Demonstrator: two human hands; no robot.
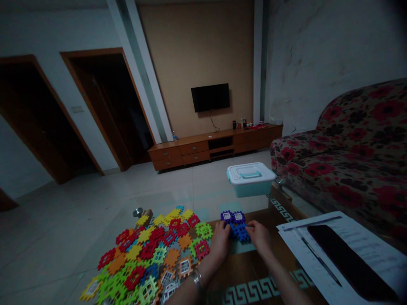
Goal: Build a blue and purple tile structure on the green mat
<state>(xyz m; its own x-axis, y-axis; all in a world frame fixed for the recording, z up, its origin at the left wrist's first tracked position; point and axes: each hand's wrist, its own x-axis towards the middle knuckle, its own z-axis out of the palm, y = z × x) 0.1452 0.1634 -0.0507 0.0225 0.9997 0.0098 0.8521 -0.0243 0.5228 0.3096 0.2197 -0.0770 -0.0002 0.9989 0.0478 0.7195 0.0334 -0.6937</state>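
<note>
My left hand (221, 239) has its fingers closed at the left side of a small block of interlocking toothed plastic tiles. My right hand (259, 238) pinches the right edge of a blue tile (242, 233) in the near row of that block. Beyond it sit two purple-blue tiles (238, 217) with white window inserts, side by side. Part of the near row is hidden behind my left fingers. A bracelet (197, 280) circles my left wrist. Left of my hands spreads a heap of loose toothed tiles (149, 250) in red, yellow, green, orange and blue, some with window inserts.
A lidded teal-and-white box (254, 187) stands at the table's far right. Paper sheets (294, 237) with a pen (321, 260) and a black phone-like slab (346, 258) lie to my right. A glass-and-wood table (251, 262) bears everything. A floral sofa (352, 148) stands beyond.
</note>
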